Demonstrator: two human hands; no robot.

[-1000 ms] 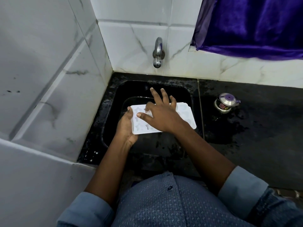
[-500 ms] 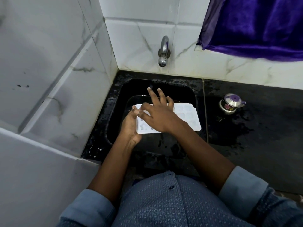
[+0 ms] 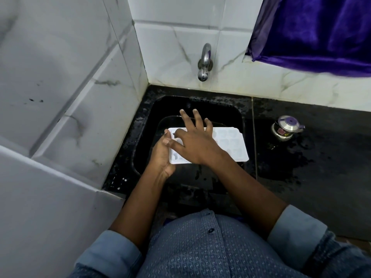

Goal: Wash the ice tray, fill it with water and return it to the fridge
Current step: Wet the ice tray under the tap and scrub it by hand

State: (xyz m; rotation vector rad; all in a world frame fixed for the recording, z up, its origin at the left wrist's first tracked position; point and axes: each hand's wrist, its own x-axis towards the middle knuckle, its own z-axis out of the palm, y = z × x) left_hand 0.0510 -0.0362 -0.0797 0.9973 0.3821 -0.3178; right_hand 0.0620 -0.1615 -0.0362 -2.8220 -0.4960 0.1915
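The white ice tray (image 3: 230, 144) is held level over the black sink (image 3: 239, 115), its moulded pockets facing up. My left hand (image 3: 162, 155) grips the tray's left edge, thumb on top. My right hand (image 3: 197, 141) lies flat across the tray's left half with spread, straight fingers reaching past its far edge. A steel tap (image 3: 204, 63) juts from the tiled wall above the sink; no water stream shows.
A small steel vessel with a purple-knobbed lid (image 3: 286, 128) stands on the wet black counter (image 3: 321, 167) right of the sink. A purple cloth (image 3: 313, 33) hangs at the upper right. White marble-tiled walls (image 3: 66, 87) close in on the left and behind.
My right hand has slid a little leftward over the tray, its thumb now meeting my left thumb, baring more of the tray's right half. The camera view has shifted slightly.
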